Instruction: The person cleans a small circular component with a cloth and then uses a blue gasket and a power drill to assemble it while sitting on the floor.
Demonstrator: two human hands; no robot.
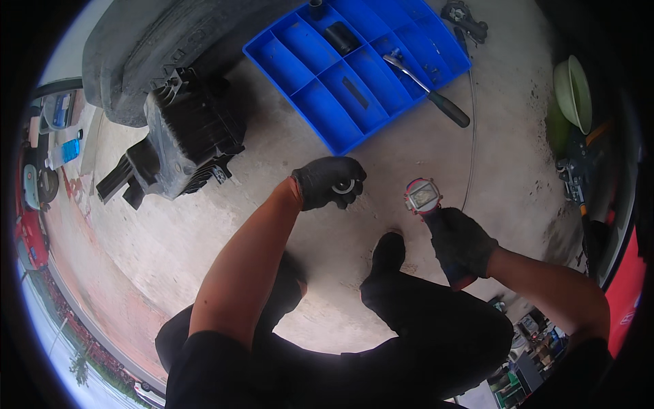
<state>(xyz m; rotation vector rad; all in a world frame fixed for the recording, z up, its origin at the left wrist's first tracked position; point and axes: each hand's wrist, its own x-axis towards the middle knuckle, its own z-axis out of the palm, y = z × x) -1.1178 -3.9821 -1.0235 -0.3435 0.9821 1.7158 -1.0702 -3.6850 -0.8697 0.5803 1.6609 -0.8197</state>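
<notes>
My left hand [319,178], in a black glove, is in front of the blue compartment tray with its fingers curled around a small round metal piece, seen end-on as a bright socket-like ring [345,187]. At the right, my right hand [466,238], also gloved in black, grips the dark handle of a power tool [424,195]. Its head is silver-grey with red trim and points away from me, toward the tray. The tool and the ring are well apart. The exact kind of the tool cannot be made out.
A blue divided tray [315,117] lies ahead, with black cylinders [340,39], small parts and a ratchet wrench [448,109] across its edge. A black plastic housing [191,136] stands left, beside a large dark curved panel [129,61]. A pale green bowl [573,94] stands far right.
</notes>
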